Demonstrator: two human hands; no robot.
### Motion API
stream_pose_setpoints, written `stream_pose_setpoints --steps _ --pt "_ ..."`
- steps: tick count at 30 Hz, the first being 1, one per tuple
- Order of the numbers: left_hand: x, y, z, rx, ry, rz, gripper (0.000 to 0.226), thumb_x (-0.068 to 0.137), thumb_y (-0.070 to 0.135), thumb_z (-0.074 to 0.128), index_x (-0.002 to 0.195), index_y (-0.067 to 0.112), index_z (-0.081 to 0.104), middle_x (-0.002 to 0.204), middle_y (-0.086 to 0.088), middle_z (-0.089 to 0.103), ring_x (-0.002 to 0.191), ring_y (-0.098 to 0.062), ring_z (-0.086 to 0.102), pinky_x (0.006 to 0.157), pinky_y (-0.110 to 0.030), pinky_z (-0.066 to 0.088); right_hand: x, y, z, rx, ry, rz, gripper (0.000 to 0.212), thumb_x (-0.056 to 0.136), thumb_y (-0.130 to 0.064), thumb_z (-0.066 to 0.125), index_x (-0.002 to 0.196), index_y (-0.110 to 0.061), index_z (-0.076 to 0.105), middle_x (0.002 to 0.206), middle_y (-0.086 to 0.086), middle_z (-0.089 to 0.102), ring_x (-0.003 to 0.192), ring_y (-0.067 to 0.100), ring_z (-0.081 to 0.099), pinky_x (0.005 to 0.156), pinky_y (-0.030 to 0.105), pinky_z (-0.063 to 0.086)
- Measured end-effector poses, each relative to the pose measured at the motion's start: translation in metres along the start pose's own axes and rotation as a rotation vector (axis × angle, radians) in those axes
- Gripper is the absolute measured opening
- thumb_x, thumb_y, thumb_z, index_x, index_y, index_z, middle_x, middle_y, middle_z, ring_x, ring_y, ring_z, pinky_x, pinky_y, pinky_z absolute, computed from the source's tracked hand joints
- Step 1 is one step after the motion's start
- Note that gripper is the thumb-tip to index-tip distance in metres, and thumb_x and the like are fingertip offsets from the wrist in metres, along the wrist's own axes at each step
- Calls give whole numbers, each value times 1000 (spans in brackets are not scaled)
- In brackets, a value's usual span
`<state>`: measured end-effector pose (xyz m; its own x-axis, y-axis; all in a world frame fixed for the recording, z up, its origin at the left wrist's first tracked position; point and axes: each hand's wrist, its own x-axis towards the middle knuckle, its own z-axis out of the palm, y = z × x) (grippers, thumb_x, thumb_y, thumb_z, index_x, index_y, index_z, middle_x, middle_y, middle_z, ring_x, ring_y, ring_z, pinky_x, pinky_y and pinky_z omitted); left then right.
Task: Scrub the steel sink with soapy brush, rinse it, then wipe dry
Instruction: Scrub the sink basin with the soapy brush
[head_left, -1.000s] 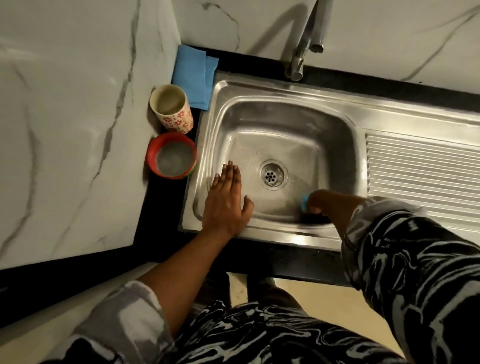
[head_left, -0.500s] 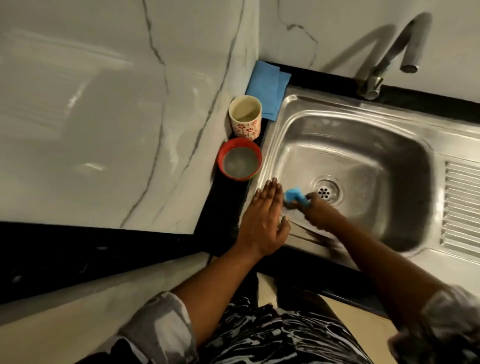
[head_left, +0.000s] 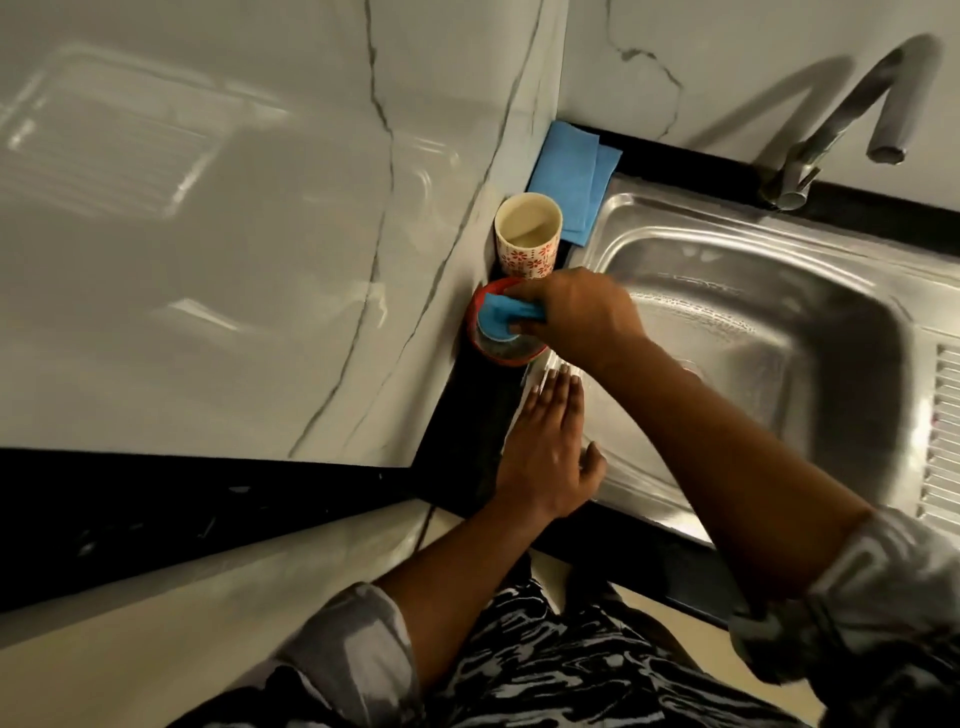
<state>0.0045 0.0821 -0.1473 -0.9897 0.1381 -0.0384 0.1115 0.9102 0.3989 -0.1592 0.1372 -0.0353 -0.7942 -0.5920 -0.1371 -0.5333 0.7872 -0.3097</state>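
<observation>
The steel sink (head_left: 779, 332) fills the right side, its basin wet with droplets along the far wall. My right hand (head_left: 576, 312) grips a blue brush (head_left: 498, 319) and holds it over a small red bowl (head_left: 480, 343) on the black counter left of the sink. The bowl's contents are mostly hidden by the brush. My left hand (head_left: 545, 457) lies flat, fingers straight, on the sink's front-left rim. A folded blue cloth (head_left: 571, 182) lies at the back left corner.
A patterned cup (head_left: 527, 236) stands between the red bowl and the blue cloth. The tap (head_left: 841, 119) arches over the sink's back edge. A ribbed drainboard (head_left: 940, 431) is at the right. Marble wall panels close in the left side.
My right hand has carried the blue brush out of the basin, leftward to the red bowl. My left hand has stayed on the rim. The view has swung left.
</observation>
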Motion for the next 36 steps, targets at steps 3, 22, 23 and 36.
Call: stream_pose_setpoints --steps 3,22,23,36 --pt "0 1 -2 0 -8 -2 81 95 43 52 161 -2 35 168 -24 31 160 -34 23 132 -45 19 8 -5 19 -20 -19 65 45 93 -48 69 137 -42 61 117 0 71 106 24 67 81 36 55" --pt "1 3 -1 -10 30 -21 80 92 40 58 157 -3 42 164 -25 40 157 -35 30 131 -46 23 -1 12 33 267 110 93 42 93 -45 67 134 -35 64 110 3 72 99 25 66 76 34 48" --pt "2 3 -1 -12 29 -34 83 91 39 58 159 -3 37 166 -25 35 159 -35 27 131 -45 21 -8 18 30 348 165 97 44 92 -48 68 134 -34 64 108 3 73 96 25 67 75 33 48" --pt "-5 -3 -2 9 1 -15 81 96 28 58 163 -4 26 173 -20 22 163 -29 16 128 -53 27 -116 118 108 780 -194 555 54 93 -67 54 96 -15 66 83 9 69 79 31 66 71 41 51"
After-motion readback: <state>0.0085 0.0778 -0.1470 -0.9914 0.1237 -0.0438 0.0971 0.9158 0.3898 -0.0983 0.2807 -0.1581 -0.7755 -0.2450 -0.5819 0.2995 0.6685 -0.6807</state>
